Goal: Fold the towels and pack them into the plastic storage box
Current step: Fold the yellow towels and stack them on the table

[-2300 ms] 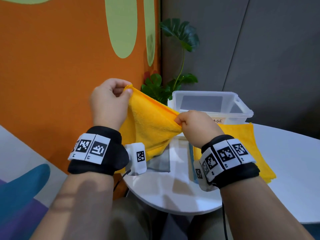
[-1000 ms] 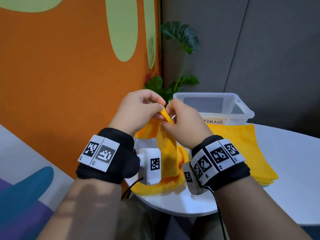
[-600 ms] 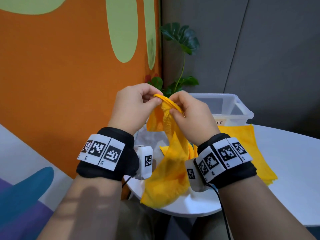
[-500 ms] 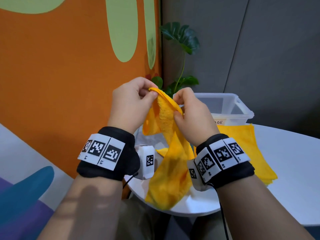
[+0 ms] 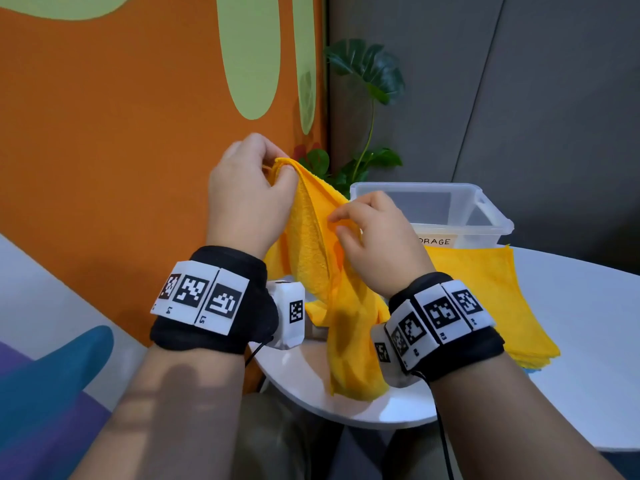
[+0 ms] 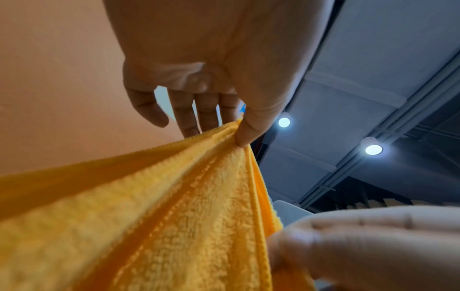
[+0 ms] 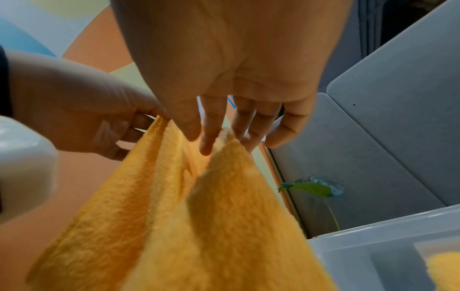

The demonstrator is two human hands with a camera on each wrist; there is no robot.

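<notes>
A yellow towel (image 5: 311,244) hangs between my hands above the near edge of the white table (image 5: 581,306). My left hand (image 5: 277,169) pinches its top corner between thumb and fingers, plainly seen in the left wrist view (image 6: 234,130). My right hand (image 5: 337,223) is lower and to the right, loosely pinching the towel's edge (image 7: 224,135) with nearly straight fingers. The towel's lower end (image 5: 356,375) dangles in front of the table rim. The clear plastic storage box (image 5: 498,216) stands behind my right hand; its inside looks bare in the head view.
A flat stack of yellow towels (image 5: 485,292) lies on the table in front of the box, with a blue edge under it. An orange wall (image 5: 104,133) stands close on the left. A potted plant (image 5: 370,74) rises behind the box.
My hands were together at the towel's top. The left hand has risen and moved left with the corner, and the right hand has slid down to the right along the edge.
</notes>
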